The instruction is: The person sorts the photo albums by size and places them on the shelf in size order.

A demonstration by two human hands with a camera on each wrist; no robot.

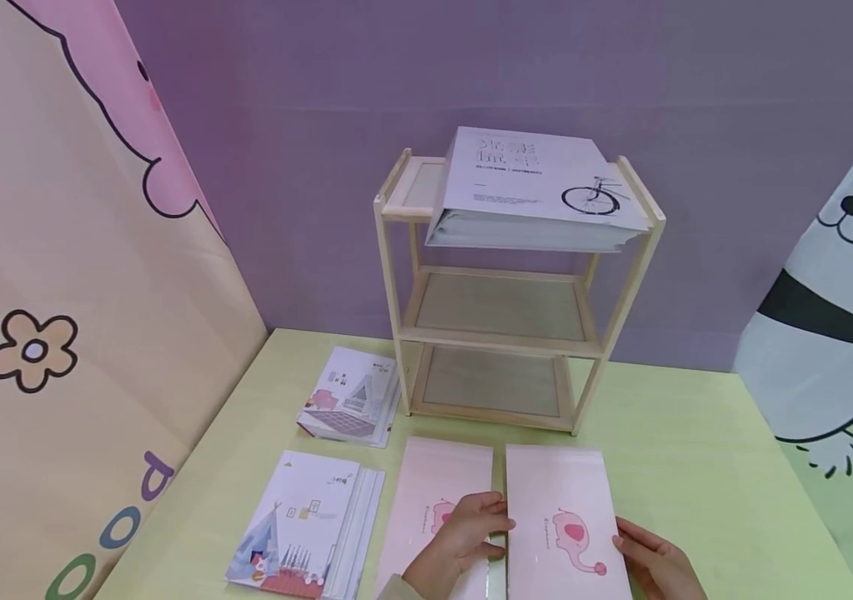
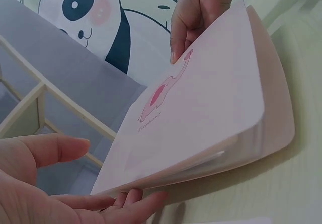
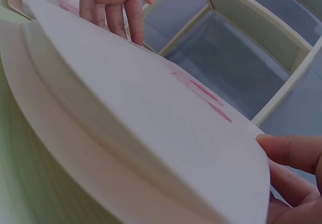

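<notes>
A pink book with an elephant on its cover [image 1: 569, 500] is at the front of the table. At its right edge my right hand [image 1: 654, 558] pinches it, thumb on the cover and fingers below, as the right wrist view shows. My left hand [image 2: 65, 183] is at the opposite edge, fingers fairly straight along its underside and thumb held away from the cover. In the left wrist view the book [image 2: 211, 98] is tilted, its covers slightly parted at one end. A second pink elephant book [image 1: 434, 479] lies flat on the left, partly hidden by my left hand.
Behind the books stands a three-tier wooden shelf [image 1: 501, 342], with a large white book [image 1: 524, 179] on its top tier. Thick white illustrated books, one near [image 1: 306, 517] and one farther back [image 1: 354, 392], lie at the left. Cloth panels surround the light green table [image 1: 696, 467].
</notes>
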